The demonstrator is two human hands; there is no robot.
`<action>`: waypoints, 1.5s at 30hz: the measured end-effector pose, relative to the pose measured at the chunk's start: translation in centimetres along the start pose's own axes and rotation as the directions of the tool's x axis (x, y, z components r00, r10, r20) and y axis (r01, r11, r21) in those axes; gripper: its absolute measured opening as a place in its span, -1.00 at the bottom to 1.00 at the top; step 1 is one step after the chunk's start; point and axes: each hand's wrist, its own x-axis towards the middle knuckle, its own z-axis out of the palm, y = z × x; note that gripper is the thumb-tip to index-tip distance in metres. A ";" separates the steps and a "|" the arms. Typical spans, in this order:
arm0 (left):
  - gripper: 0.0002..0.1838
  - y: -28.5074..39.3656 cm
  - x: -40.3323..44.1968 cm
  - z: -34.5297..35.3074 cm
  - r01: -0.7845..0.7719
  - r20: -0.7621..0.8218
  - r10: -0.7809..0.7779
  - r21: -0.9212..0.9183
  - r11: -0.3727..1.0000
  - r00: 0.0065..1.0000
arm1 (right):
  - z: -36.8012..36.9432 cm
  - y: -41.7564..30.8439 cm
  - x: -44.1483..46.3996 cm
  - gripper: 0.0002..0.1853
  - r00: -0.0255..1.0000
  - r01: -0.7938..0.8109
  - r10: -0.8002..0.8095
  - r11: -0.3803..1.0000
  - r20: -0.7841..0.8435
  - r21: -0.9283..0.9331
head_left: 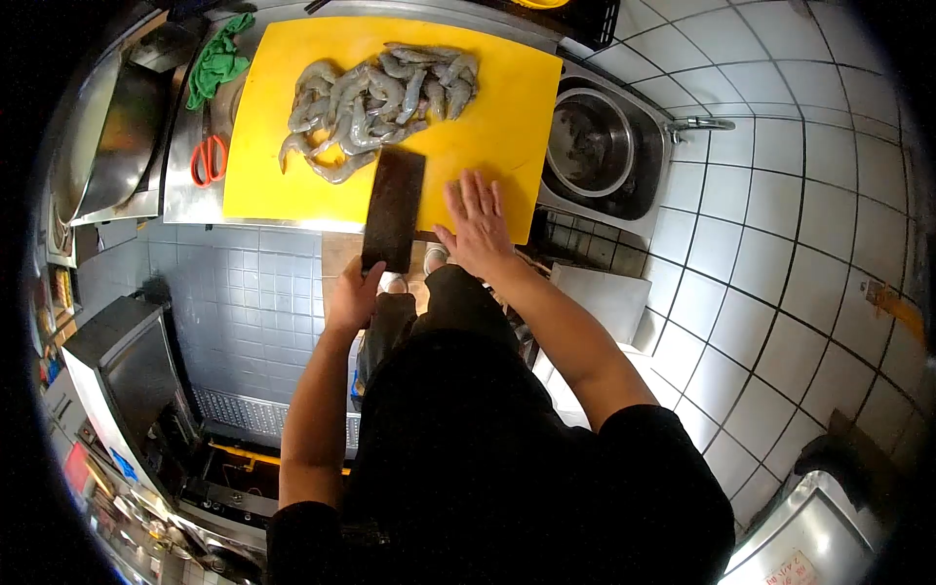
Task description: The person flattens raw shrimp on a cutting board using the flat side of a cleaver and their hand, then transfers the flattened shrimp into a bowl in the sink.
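My left hand (353,296) grips a dark, wide-bladed cleaver (395,205) at its near end. The blade reaches over the near edge of the yellow cutting board (268,146), its far end close to the shrimp. A pile of grey raw shrimp (385,93) lies on the upper middle of the board. To the right of the cleaver, my right hand (476,222) is open, palm down with its fingers spread, over the board's near right part. It holds nothing.
Scissors with red-orange handles (209,161) lie left of the board, below a green cloth (218,63). On the right is a sink (643,156) with a metal bowl (589,141) in it and a faucet (704,124). A large wok (117,136) stands far left.
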 end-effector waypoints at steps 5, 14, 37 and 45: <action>-0.60 -1.9 -0.9 -0.1 0.103 0.004 -0.103 0.030 0.994 0.995 | 0.9 2.9 0.3 -0.26 0.990 0.138 -0.138 0.990 0.001 -0.018; -0.59 -2.1 -1.5 1.8 -0.012 -0.086 0.012 -0.003 1.000 0.996 | -4.8 15.0 7.7 -0.40 0.843 -0.482 0.486 0.873 -0.228 0.079; -0.62 -2.2 -1.6 1.0 -0.025 0.016 0.029 -0.186 0.982 0.999 | -2.4 2.1 3.5 -0.44 0.984 -0.154 0.156 0.988 -0.089 0.030; -0.60 -1.6 -1.5 0.1 -0.003 0.069 0.006 -0.045 0.999 0.998 | -4.5 2.0 5.7 -0.26 0.939 -0.274 0.214 0.939 0.271 0.208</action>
